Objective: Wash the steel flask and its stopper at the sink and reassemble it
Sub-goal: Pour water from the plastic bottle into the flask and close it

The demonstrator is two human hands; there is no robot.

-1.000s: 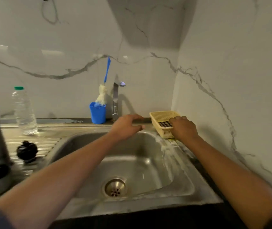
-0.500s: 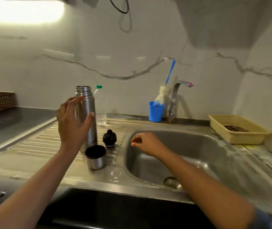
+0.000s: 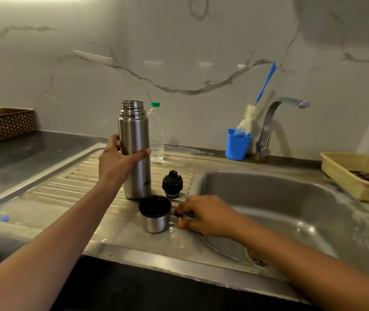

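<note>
The left hand (image 3: 116,162) is gripping the upright steel flask (image 3: 135,131), steadying it; the right hand (image 3: 203,215) is curling beside the steel cup lid (image 3: 155,217), grasp unclear.

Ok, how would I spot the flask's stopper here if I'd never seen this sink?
Look at the ribbed draining board left of the sink basin, where the tall steel flask stands upright. Just right of its base, behind the open steel cup, sits the stopper. It is the only black, squat, knobbed piece there; its neighbours are shiny steel.

Right hand (image 3: 206,216) fingers blurred, perhaps pinching something; drain (image 3: 258,261) half hidden.
</note>
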